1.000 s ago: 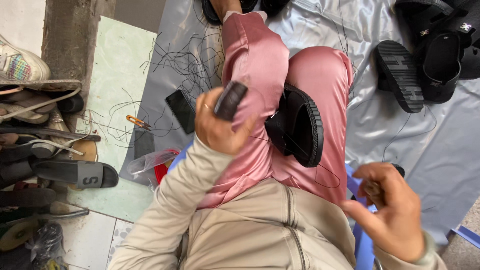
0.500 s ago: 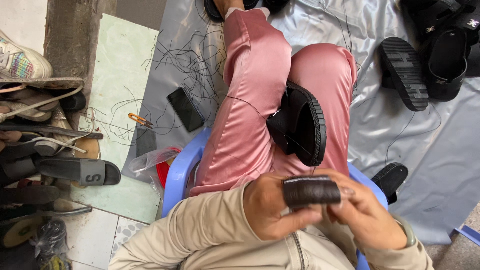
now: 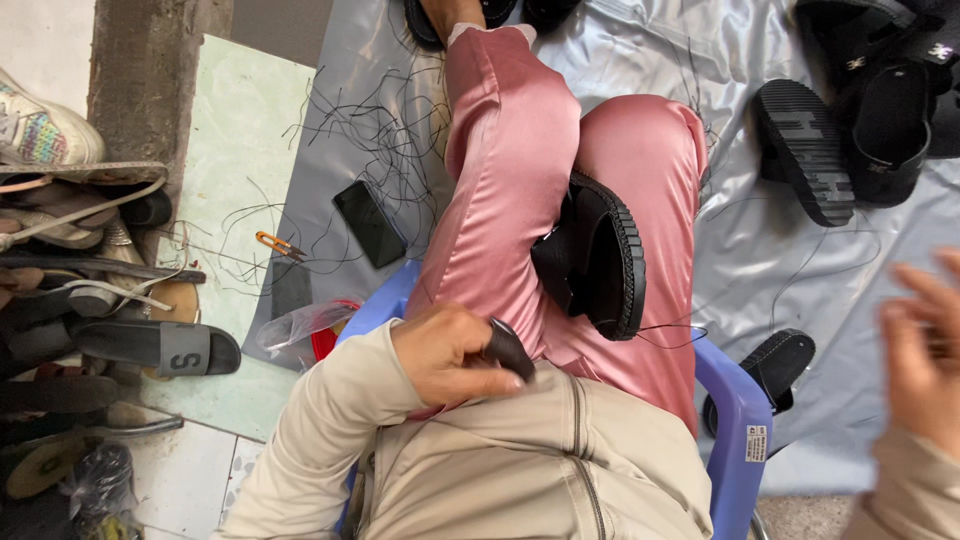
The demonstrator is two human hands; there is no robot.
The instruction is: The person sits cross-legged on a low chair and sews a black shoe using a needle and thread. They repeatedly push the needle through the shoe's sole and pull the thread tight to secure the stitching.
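Sitting on a blue plastic chair [image 3: 735, 410], I look down at my lap and my pink trousers [image 3: 520, 190]. My left hand [image 3: 445, 352] is curled tight around a small black strap piece [image 3: 508, 350], close to my tummy and just below the black sandal [image 3: 595, 258]. That sandal rests on my lap, tucked between my two pink legs, with its bumpy sole edge turned to the side. A thin black thread [image 3: 660, 330] hangs just under the sandal.

My right hand [image 3: 925, 345] is far out to the side of the sandal, over the shiny grey sheet [image 3: 750, 240]. Its fingers look spread and loose, but it is blurry, so I cannot tell for sure if it holds anything.

On the other side of the sandal, past my leg, a black phone [image 3: 370, 223] lies on the grey sheet among lots of loose black threads. Farther out from the sandal than the phone, small orange snips [image 3: 278, 245] lie on a pale green board [image 3: 235, 150]. More black sandals [image 3: 805, 150] sit on the sheet, up and away from the sandal in my lap.
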